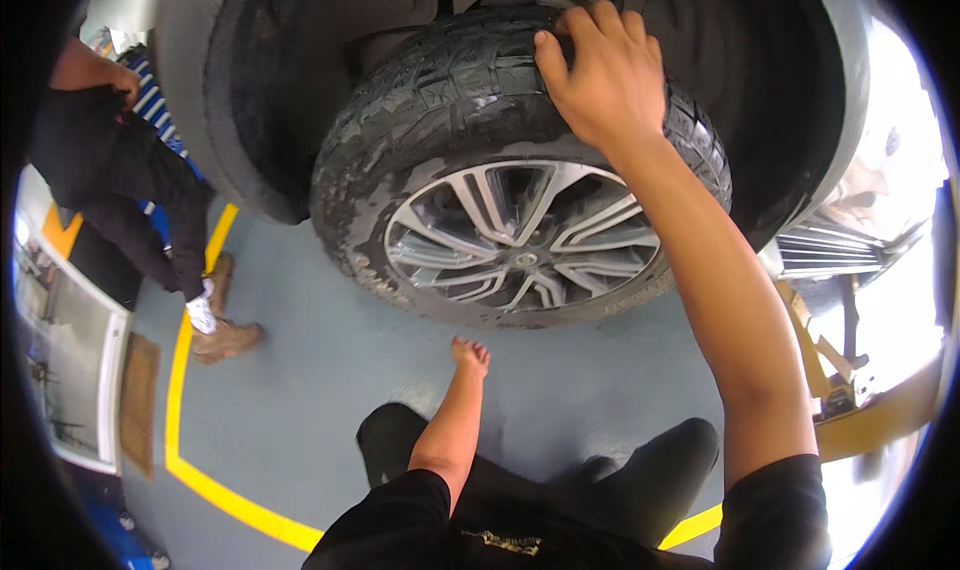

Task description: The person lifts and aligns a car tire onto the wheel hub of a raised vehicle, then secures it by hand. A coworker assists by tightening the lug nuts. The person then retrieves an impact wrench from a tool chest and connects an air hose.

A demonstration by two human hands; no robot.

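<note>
My right hand (605, 75) rests on the top tread of a black tyre (440, 80), its fingers spread and slightly bent over it. The tyre is on a silver and dark multi-spoke wheel (525, 240), inside a dark wheel arch (260, 80); it looks wet or streaked on the sidewall. My left hand (470, 355) hangs below the wheel, apart from it, with loosely bent fingers and nothing visible in it.
Another person (140, 180) in dark trousers and brown boots stands at the left, beside a white-framed glass panel (75, 360) and brown mat (140, 400). Yellow lines (230, 495) mark the grey floor (300, 390). Yellow equipment (840, 350) stands at the right.
</note>
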